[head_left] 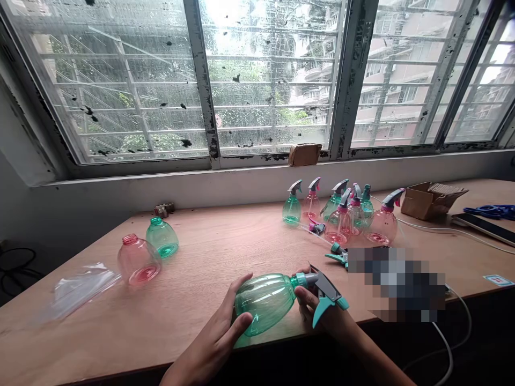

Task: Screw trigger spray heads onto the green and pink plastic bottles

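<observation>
1. Head view: the left hand [220, 320] is cupping the rounded base of a green bottle [266, 305], thumb on the near side and fingers behind.
2. The right hand [308, 299] is pinching the ribbed collar [298, 280] at its neck.
3. The bottle is lying tilted, nearly on its side, in both hands above the table's front edge; its clear, glossy plastic is swelling into soft lobes.
4. At its neck a spray head [328, 290] is sitting, hard grey plastic with a curved teal trigger.
5. On the left, a squat pink bottle [139, 261] and a second green bottle [162, 238] are standing open-necked near a crinkled plastic bag [86, 289].
6. At the back right, spray bottles [380, 225] in translucent pink and green are clustering.
7. Two loose spray heads [338, 256] are lying before them.
8. A rough cardboard box [428, 202] is resting beyond on the smooth, wood-grained table [217, 230].
</observation>
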Motion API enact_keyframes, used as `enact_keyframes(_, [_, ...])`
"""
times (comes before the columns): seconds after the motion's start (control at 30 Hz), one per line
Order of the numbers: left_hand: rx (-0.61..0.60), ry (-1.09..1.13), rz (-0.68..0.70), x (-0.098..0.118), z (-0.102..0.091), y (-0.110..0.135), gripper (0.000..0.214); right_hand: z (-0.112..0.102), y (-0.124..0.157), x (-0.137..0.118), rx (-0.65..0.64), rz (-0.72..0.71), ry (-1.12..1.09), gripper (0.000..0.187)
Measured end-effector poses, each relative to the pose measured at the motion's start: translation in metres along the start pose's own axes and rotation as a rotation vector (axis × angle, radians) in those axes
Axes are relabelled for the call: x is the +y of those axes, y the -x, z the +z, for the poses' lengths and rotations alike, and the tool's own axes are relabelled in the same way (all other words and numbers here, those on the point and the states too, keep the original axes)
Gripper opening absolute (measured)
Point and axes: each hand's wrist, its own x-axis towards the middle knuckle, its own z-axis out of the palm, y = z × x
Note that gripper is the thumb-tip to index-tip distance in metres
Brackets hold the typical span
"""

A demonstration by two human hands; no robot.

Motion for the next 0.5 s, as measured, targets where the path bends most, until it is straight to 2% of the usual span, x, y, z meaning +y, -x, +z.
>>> enact_keyframes(0.1, [-0.011, 0.021, -0.002, -0.001, 0.0004, -0.0016, 0.066, -0.0006, -0.0003, 0.0003, -0.007, 0.002, -0.001, 0.047])
enact_keyframes(0.37, [-0.011, 0.062, 0.049, -0.0054, 0.0027, -0.0061, 0.089, -0.0008, 0.0009, -0.0001, 0.012, -0.007, -0.004, 0.047])
enact_keyframes(0.5, [-0.017, 0.033, 0.062, -0.0059, 0.0025, -0.0055, 0.091, -0.0011, 0.0005, 0.0008, 0.003, -0.005, -0.002, 0.045])
